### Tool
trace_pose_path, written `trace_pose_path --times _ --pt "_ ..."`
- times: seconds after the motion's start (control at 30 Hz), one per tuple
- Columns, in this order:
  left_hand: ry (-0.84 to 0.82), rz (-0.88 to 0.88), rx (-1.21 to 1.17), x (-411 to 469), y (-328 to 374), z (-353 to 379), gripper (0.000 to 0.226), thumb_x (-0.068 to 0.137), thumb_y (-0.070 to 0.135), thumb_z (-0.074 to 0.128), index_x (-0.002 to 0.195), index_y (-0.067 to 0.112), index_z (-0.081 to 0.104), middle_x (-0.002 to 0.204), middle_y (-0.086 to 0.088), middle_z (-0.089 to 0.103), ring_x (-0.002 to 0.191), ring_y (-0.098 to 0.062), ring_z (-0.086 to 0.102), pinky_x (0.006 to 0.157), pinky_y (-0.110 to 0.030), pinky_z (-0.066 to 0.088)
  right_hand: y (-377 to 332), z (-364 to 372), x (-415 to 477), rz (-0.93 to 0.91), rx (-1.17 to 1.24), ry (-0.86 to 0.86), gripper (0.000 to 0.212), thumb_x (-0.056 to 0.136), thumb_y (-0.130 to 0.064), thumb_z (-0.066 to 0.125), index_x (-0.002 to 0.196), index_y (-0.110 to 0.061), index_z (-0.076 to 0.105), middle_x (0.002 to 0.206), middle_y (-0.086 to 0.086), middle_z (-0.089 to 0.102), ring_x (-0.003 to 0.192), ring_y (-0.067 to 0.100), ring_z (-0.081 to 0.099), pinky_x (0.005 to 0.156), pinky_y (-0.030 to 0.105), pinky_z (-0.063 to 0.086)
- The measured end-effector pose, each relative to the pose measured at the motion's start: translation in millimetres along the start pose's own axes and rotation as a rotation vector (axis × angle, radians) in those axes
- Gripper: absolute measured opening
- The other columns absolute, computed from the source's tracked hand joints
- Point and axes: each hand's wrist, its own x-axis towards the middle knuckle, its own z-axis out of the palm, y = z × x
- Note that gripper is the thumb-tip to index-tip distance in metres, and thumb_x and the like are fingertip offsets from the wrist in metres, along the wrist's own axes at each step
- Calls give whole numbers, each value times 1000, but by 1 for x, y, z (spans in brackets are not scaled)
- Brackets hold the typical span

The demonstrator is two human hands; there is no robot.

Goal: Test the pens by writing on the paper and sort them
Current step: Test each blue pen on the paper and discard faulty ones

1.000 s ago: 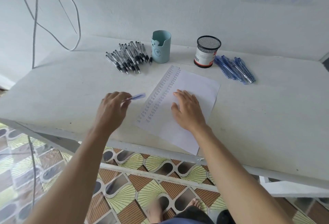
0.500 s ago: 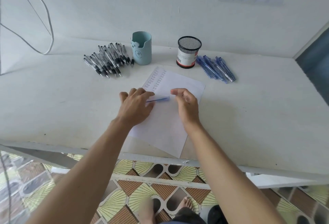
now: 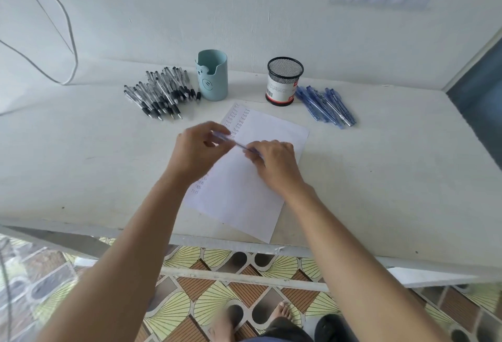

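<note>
Two hands: one blue pen [image 3: 235,143] is held between them, just above the sheet of paper [image 3: 244,195], in the middle of the table.
Left hand [image 3: 199,148]: the far-left end of the pen is pinched between thumb and curled fingers. The hand is motion-blurred, so finer detail cannot be told.
Right hand [image 3: 275,163]: the near-right end of the pen is pinched by fingertips that are curled and drawn close together.
Likely reason for the double hold: the pen is judged to be in handover to the writing hand, or its tip is being readied, before a test stroke. Which of the two cannot be told.
Paper: it is laid at a slant on the white table [image 3: 394,178], between the two heaps, within easy reach of both hands. Columns of small test marks are seen along its left side, and the right side is left blank.
Black-grip pens [image 3: 160,95]: these are heaped at the far left, just beside the teal bear-face cup [image 3: 212,76].
Blue pens [image 3: 326,106]: these are heaped at the far right, just beside the black mesh pen holder [image 3: 284,80].
Sorting: each colour appears to be paired with its own cup, and both cups are stood upright. Which heap is already tested cannot be told.
</note>
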Motion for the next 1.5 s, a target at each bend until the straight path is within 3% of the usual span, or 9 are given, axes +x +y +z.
trace_pose_path --times 0.1,0.2,0.37,0.5,0.8,0.97,1.13,1.3,1.5 --pt "-56 -165 -515 5 12 6 8 93 14 70 87 14 66 64 1 62 56 -11 48 55 -22 39 -10 -10 -3 64 273 -42 17 98 -25 63 104 -12 72 94 2 74 82 20 65 79 34 48" --pt "-144 -159 -316 8 11 14 21 99 28 61 84 14 63 56 11 53 52 -10 44 53 -24 36 -24 -18 -6 84 380 -69 21 94 -25 68 108 -10 74 95 3 76 83 16 65 79 24 49" --pt "83 -220 -186 11 11 22 48 103 32 49 68 1 59 46 5 51 44 -16 42 50 -29 35 -33 -25 -1 198 341 -151 35 96 -42 63 93 -9 73 76 1 72 75 20 64 66 20 43" --pt "210 -441 -359 16 13 28 39 95 18 48 58 5 52 41 4 46 42 -17 37 48 -29 28 -50 -26 1 94 116 -125 41 100 -43 55 89 -5 68 75 10 69 73 32 59 67 39 42" --pt "320 -661 -381 25 -1 4 31 102 19 47 75 8 55 63 -2 46 48 -13 37 43 -28 28 -52 -42 -10 83 -5 -185 36 100 -37 55 74 -14 48 64 1 51 71 32 48 67 37 33" --pt "343 -574 -318 28 -23 -25 41 90 38 73 65 15 50 53 0 45 42 -14 35 40 -24 27 -27 -47 -9 132 -20 -154 29 98 -41 58 94 -15 70 83 -2 69 88 28 64 79 35 43" --pt "276 -353 -495 12 -27 -19 30 91 7 70 76 18 46 52 1 48 40 -16 49 40 -26 36 -9 -28 -3 193 -185 -129 24 101 -40 51 117 -35 68 109 -3 68 106 26 55 80 35 29" --pt "141 -223 -463 -19 -37 -20 9 92 4 70 88 3 61 78 0 70 76 -23 71 76 -32 60 1 -11 -3 191 -188 -106 25 98 -31 57 121 -30 69 115 -1 61 113 26 49 86 37 34" --pt "118 -262 -151 -42 -40 -22 25 83 5 78 73 10 55 65 -9 69 43 -17 55 44 -24 43 -25 9 -18 12 -57 3 38 78 -8 62 115 -9 72 117 12 64 118 33 57 100 45 46"
